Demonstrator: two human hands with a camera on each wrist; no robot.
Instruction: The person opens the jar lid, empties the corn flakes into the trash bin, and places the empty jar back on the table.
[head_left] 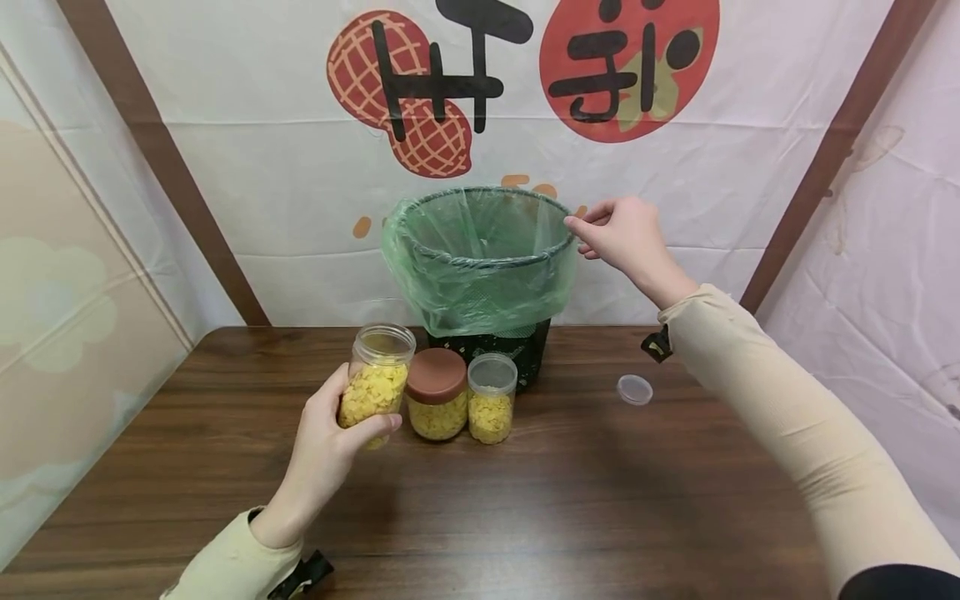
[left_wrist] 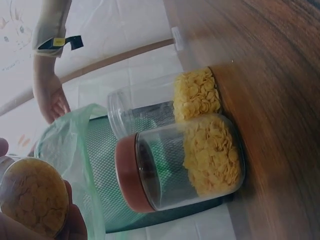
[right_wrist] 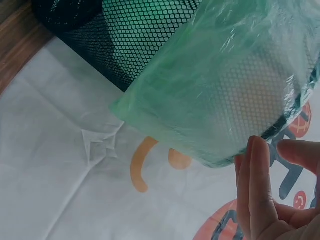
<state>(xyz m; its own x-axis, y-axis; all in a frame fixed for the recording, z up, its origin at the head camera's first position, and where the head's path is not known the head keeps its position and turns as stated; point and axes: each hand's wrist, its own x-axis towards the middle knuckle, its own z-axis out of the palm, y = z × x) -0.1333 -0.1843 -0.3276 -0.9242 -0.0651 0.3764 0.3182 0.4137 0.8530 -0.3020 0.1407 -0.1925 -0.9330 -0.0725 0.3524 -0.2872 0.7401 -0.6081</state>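
Note:
My left hand [head_left: 322, 442] grips a clear jar [head_left: 373, 392] of yellow flakes, tilted, its top uncovered. In the left wrist view, flakes show through the base of this held jar [left_wrist: 34, 197]. Just right of it stand a jar with a brown lid [head_left: 436, 377] and a narrower clear jar [head_left: 492, 408], both partly filled with yellow flakes. Fingers of my right hand [head_left: 633, 237] are at the right rim of a bin lined with a green bag [head_left: 487, 292]. A gap shows between thumb and fingertips [right_wrist: 257, 150] in the right wrist view.
A small clear lid [head_left: 635, 389] lies on the brown wooden table [head_left: 600, 508], right of the bin. The bin's black mesh body [head_left: 528, 354] stands at the back edge, behind the two standing jars. A printed white cloth [head_left: 247, 150] hangs behind it.

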